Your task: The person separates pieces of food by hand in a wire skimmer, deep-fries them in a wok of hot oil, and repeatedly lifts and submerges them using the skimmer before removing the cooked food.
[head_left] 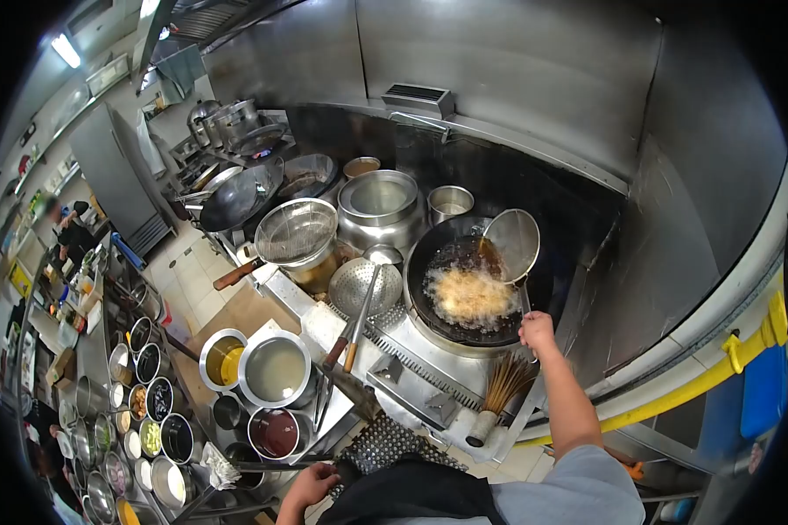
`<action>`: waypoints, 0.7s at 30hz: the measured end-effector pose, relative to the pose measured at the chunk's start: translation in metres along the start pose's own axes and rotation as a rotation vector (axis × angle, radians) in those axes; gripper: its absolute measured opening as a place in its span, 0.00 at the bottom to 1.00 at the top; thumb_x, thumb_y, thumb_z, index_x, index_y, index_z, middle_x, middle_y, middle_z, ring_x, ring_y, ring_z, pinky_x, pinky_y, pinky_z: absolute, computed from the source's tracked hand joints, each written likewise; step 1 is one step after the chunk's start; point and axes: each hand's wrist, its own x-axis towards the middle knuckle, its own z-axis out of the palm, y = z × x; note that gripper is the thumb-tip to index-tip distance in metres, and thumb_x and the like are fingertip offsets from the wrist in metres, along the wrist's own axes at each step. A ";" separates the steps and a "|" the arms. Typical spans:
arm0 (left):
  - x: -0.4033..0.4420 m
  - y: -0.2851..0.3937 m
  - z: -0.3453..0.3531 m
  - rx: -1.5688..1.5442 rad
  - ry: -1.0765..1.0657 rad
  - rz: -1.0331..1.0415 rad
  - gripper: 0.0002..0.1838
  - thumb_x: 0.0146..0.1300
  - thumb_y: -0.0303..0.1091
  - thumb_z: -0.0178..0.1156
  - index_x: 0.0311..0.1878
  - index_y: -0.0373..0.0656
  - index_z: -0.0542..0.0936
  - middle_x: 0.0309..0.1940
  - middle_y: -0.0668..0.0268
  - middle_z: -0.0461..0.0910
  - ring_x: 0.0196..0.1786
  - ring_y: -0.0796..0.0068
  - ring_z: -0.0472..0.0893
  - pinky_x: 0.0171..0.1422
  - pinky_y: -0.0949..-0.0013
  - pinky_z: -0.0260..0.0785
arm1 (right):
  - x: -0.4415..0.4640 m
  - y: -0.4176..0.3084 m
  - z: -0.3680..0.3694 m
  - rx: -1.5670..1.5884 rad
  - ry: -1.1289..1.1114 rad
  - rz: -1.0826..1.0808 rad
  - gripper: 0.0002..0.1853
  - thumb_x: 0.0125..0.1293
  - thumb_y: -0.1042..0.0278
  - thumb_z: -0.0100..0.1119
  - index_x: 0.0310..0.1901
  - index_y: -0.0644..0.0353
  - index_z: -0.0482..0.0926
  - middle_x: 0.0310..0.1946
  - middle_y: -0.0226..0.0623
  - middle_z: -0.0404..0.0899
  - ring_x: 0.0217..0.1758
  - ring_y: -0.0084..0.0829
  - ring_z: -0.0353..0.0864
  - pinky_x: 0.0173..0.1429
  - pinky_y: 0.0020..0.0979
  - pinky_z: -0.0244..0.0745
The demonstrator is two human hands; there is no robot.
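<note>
My right hand (537, 332) is closed round the handle of a fine-mesh skimmer (512, 245). The skimmer's mesh bowl is held tilted at the right side of a black wok (422, 302). Brown liquid runs from near the mesh into the wok. Pale golden food (468, 296) bubbles and foams in the dark oil there. Low in front of my body, near the counter's edge, is my left hand (313, 483). Its fingers are loosely curled, and I see nothing in them.
A perforated ladle (365, 287), a wire strainer (296, 230) and a big steel pot (378, 196) stand left of the wok. A bamboo brush (503, 385) lies on the stove front. Pots of liquid (274, 368) stand lower left. A co-worker (74, 232) is far left.
</note>
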 end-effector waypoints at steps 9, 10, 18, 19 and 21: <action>-0.053 0.062 -0.034 -0.164 -0.094 0.025 0.19 0.60 0.33 0.64 0.52 0.34 0.76 0.39 0.63 0.82 0.42 0.77 0.80 0.49 0.73 0.71 | -0.018 -0.029 0.026 0.099 -0.152 0.119 0.10 0.62 0.74 0.50 0.44 0.65 0.73 0.16 0.32 0.72 0.10 0.22 0.67 0.11 0.25 0.55; -0.055 0.062 -0.043 -0.109 -0.079 0.029 0.19 0.60 0.33 0.65 0.53 0.34 0.76 0.42 0.63 0.82 0.45 0.76 0.80 0.51 0.72 0.71 | -0.022 -0.033 0.028 0.120 -0.174 0.135 0.09 0.62 0.73 0.50 0.43 0.65 0.73 0.16 0.32 0.72 0.09 0.22 0.66 0.11 0.25 0.55; -0.098 0.077 -0.123 -0.096 -0.672 0.410 0.41 0.60 0.42 0.64 0.72 0.44 0.55 0.68 0.58 0.60 0.68 0.73 0.60 0.67 0.66 0.56 | -0.059 -0.050 0.041 0.022 -0.235 0.147 0.06 0.62 0.73 0.50 0.40 0.65 0.71 0.18 0.33 0.74 0.11 0.23 0.68 0.11 0.27 0.54; -0.104 0.088 -0.120 -0.062 -0.597 0.519 0.37 0.62 0.39 0.63 0.70 0.42 0.58 0.66 0.56 0.63 0.67 0.71 0.62 0.66 0.64 0.58 | -0.063 -0.050 0.042 0.047 -0.239 0.141 0.06 0.63 0.74 0.49 0.39 0.65 0.71 0.18 0.33 0.74 0.11 0.23 0.68 0.11 0.27 0.55; -0.105 0.125 -0.121 0.049 -0.500 0.521 0.36 0.63 0.39 0.62 0.70 0.42 0.57 0.64 0.56 0.66 0.63 0.70 0.67 0.63 0.64 0.61 | -0.071 -0.057 0.044 0.027 -0.247 0.153 0.05 0.63 0.74 0.49 0.39 0.65 0.71 0.18 0.33 0.73 0.11 0.23 0.68 0.11 0.26 0.55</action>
